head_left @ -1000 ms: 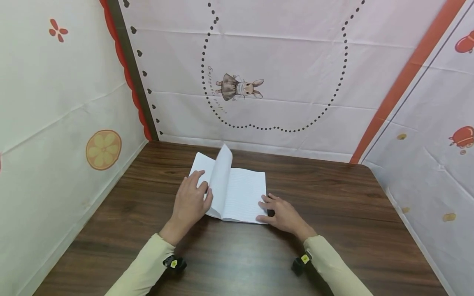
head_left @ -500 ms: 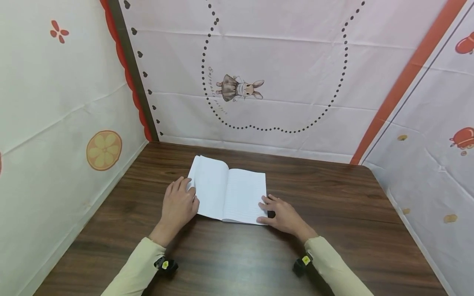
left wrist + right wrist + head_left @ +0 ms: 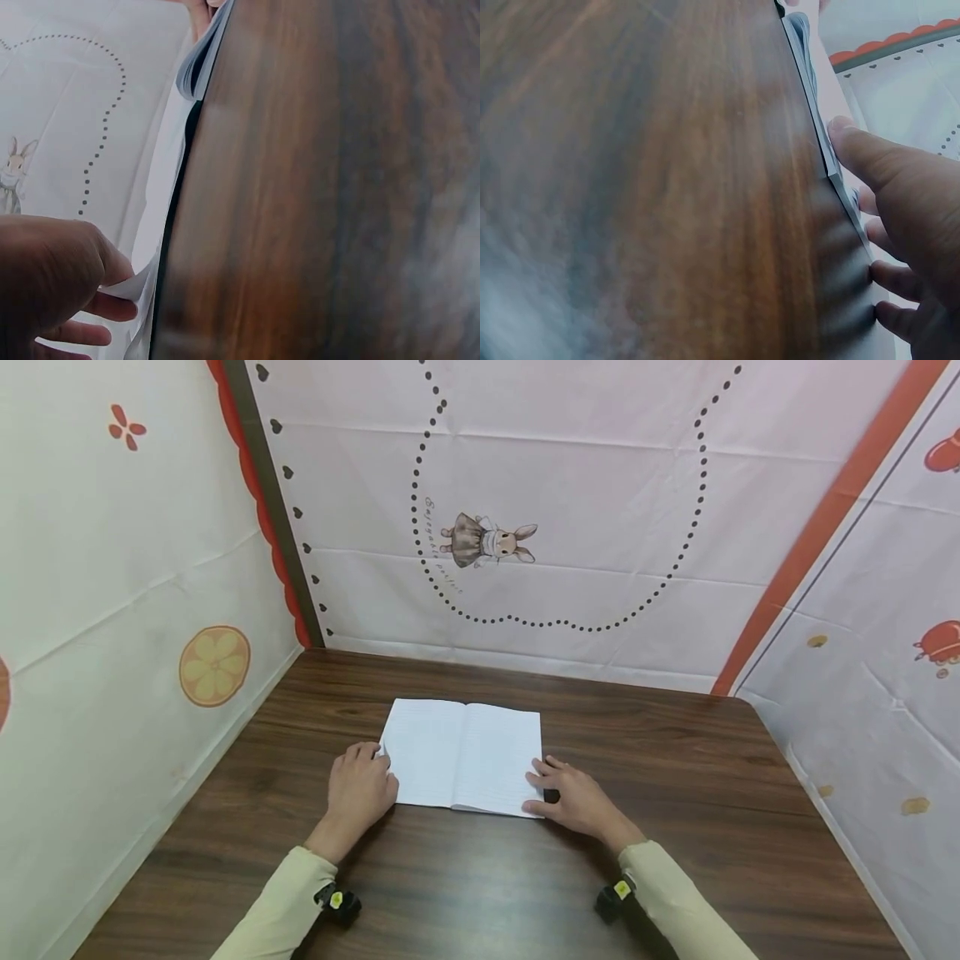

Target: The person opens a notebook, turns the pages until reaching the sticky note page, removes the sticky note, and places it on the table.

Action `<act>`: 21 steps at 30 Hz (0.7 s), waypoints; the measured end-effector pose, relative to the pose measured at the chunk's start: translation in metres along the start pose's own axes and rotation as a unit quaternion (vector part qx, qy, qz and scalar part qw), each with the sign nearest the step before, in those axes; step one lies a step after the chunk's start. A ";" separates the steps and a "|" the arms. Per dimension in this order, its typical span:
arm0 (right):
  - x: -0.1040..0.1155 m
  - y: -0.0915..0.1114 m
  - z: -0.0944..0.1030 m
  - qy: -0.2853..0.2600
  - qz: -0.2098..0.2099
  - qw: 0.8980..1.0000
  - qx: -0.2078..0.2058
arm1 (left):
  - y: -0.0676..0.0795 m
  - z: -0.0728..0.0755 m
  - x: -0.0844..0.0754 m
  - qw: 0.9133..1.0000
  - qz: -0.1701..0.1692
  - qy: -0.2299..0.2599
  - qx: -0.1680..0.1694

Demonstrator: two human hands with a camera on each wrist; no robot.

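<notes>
An open notebook [image 3: 498, 760] with faintly lined white pages lies on the wooden table. At its left edge my left hand [image 3: 358, 789] pinches a page [image 3: 129, 287]; the left wrist view shows that page between thumb and forefinger. My right hand [image 3: 573, 797] rests on the right edge, fingers spread and relaxed. In the right wrist view its thumb [image 3: 855, 146] presses on the page near the edge, while two fingertips touch down beside the notebook. The notebook's dark cover edge shows beneath the pages in the left wrist view.
The dark wood table [image 3: 465, 885] reaches a white printed cloth [image 3: 585, 527] at the back. Similar cloth walls [image 3: 112, 568] stand at left and right. Black wrist cameras [image 3: 341, 906] sit at both cuffs.
A raised page has come over to the left and now lies flat, so the notebook is spread evenly. My left hand has moved left to the notebook's edge; the right has stayed.
</notes>
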State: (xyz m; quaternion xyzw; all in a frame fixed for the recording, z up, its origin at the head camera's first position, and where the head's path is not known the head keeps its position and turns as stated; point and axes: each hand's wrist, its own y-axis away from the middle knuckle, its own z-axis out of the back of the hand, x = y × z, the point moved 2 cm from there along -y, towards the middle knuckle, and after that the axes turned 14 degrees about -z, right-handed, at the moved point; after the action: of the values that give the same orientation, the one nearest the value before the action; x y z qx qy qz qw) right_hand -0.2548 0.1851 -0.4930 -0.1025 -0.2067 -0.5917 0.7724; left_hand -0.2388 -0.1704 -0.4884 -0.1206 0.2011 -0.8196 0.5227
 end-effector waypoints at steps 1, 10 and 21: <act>-0.001 0.000 0.000 -0.001 0.001 1.000 -0.002 | 0.000 -0.001 0.000 1.000 0.003 0.001 0.004; -0.003 0.000 0.000 0.005 0.007 1.000 -0.006 | -0.002 -0.002 0.000 0.999 0.047 0.017 0.015; -0.003 0.001 0.000 0.005 0.019 1.000 -0.010 | -0.003 -0.012 0.008 0.986 -0.047 0.093 0.129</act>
State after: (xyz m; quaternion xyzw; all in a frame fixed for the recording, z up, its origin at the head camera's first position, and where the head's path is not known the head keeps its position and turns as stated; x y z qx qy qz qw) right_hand -0.2548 0.1878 -0.4944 -0.1110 -0.1947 -0.5798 0.7833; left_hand -0.2493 -0.1745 -0.4974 0.0149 0.1357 -0.8702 0.4735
